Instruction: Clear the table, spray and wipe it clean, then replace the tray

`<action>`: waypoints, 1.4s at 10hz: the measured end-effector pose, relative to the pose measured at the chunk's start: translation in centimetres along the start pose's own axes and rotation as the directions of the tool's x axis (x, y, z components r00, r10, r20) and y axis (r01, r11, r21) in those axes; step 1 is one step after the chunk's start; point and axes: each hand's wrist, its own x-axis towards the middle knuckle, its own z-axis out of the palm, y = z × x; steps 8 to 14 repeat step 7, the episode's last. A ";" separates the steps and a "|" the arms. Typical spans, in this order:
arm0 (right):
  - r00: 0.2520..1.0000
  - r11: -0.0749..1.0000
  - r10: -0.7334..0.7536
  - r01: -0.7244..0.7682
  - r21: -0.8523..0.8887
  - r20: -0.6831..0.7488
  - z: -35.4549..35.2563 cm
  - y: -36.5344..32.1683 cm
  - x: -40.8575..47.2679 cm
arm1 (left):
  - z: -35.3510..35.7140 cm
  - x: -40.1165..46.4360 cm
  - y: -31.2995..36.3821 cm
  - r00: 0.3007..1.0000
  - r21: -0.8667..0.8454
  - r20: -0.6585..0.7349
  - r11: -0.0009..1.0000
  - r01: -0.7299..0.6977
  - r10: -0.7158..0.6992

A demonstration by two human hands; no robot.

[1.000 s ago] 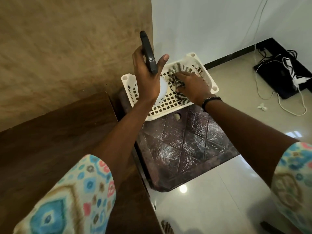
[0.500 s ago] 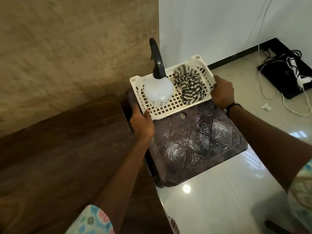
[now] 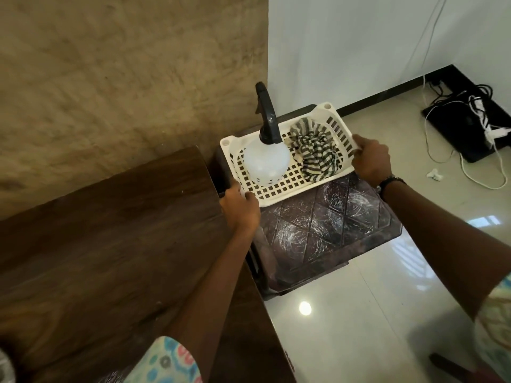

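Both hands now on the white perforated plastic tray [image 3: 279, 186], which sits on the far half of the dark maroon scratched plastic stool [image 3: 329, 230]. A second ago the left hand [image 3: 241, 210] was setting down the translucent white spray bottle with dark grey trigger head [image 3: 266, 158] and the right hand [image 3: 370, 161] was pushing the grey-and-white striped cloth [image 3: 315, 153] into the tray; both have since let go of those and moved to the tray's ends. Left hand grips the tray's near-left corner, fingers curled over the rim; right hand holds the right end wall, fingers wrapped round it. Bottle stands upright in the tray's left half, cloth bunched in the right half, just beside each other. Dark brown wooden tabletop [image 3: 110, 258] at left, its right edge next to the stool; no items on the visible part. Judgement: spraying and wiping look done, supplies packed, so the step in hand is lifting the tray to put it back on the tabletop. Risk: the tall bottle could tip if the tray tilts. Cables and a black box [image 3: 470, 125] on the floor, far right.
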 end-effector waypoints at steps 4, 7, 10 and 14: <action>0.997 0.998 -0.053 0.052 0.024 0.056 0.0 -0.1 -1.5 | -1.6 -1.8 -0.7 0.996 -0.020 0.087 1.000 -0.007 0.009; 0.923 0.950 -0.262 0.298 0.095 -0.281 1.2 -5.9 -16.0 | -9.3 -5.9 -5.5 0.988 0.063 0.040 0.987 -0.150 0.147; 0.923 0.950 -0.262 0.298 0.095 -0.281 1.2 -5.9 -16.0 | -9.3 -5.9 -5.5 0.988 0.063 0.040 0.987 -0.150 0.147; 0.923 0.950 -0.262 0.298 0.095 -0.281 1.2 -5.9 -16.0 | -9.3 -5.9 -5.5 0.988 0.063 0.040 0.987 -0.150 0.147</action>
